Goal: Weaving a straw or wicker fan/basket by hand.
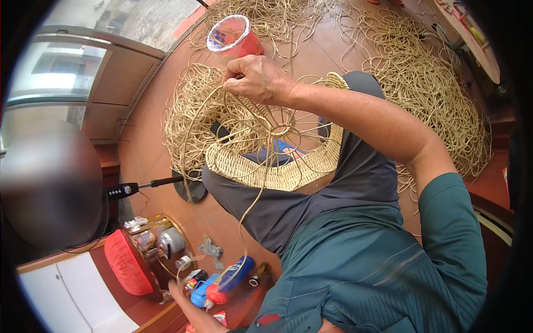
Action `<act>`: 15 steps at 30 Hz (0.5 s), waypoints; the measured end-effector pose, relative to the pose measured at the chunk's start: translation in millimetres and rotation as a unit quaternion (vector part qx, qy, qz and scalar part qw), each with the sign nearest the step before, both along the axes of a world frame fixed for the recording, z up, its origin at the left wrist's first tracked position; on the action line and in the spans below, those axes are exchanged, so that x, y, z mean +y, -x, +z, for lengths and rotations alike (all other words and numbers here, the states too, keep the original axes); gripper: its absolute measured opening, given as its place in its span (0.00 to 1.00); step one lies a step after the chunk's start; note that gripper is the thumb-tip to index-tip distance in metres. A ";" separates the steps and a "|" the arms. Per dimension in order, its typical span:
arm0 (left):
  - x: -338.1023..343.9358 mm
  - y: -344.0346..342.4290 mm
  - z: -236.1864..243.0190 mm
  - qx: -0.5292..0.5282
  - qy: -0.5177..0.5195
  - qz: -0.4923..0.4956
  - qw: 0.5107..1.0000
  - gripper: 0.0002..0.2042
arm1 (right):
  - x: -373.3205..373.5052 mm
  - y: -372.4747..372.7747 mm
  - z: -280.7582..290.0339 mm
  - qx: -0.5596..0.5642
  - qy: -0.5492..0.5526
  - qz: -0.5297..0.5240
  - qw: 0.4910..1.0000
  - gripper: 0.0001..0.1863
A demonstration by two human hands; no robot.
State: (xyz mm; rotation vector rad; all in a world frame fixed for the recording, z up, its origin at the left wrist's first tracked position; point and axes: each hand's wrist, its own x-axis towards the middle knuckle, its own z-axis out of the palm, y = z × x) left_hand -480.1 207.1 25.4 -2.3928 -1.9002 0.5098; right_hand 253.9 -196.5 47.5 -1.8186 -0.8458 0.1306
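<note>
A round, open-work piece woven of straw-coloured cord [266, 173] lies across my lap, with a densely woven band and thin spokes meeting at a small central ring [281, 132]. My right hand [256, 79] is closed at its far left, the fingers pinched on the straw cord [201, 105], which arcs down beside the piece. From the ring area a loose strand [251, 208] trails over my left thigh toward the lower left. There, beside the cluttered low table, my left hand [177, 289] is blurred by motion, and its fingers cannot be made out.
Heaps of loose cord [425, 83] cover the floor at right, far side and left. A red bucket with a white-lined rim [250, 45] stands beyond my right hand. At left are a standing fan [53, 183], a red mesh cover [125, 263], a kettle [171, 242] and a blue bottle [237, 273].
</note>
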 end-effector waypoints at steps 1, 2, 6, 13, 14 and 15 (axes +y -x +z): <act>-13.9 -97.9 -7.6 0.000 -0.018 -0.101 0.995 0.18 | -8.1 -6.6 -5.2 0.013 0.008 -0.012 1.000 0.18; -58.9 -181.7 1.0 -0.209 -0.007 -0.148 0.967 0.18 | -10.3 -10.0 -7.7 0.023 0.008 -0.012 1.000 0.18; -261.6 -407.7 41.5 -0.427 0.232 -0.255 0.836 0.19 | -9.6 -12.4 -9.9 0.019 -0.007 0.002 1.000 0.18; -333.2 -467.4 1.7 -0.475 0.339 -0.301 0.754 0.12 | -4.0 -7.4 -9.6 0.014 -0.050 -0.004 0.999 0.15; -321.2 -455.2 -6.6 -0.510 0.285 -0.319 0.746 0.11 | -5.3 -11.0 -9.2 0.020 -0.025 -0.007 0.999 0.17; -303.6 -437.1 -11.8 -0.540 0.232 -0.337 0.736 0.11 | -8.7 -10.2 -6.5 0.029 -0.002 -0.011 1.000 0.19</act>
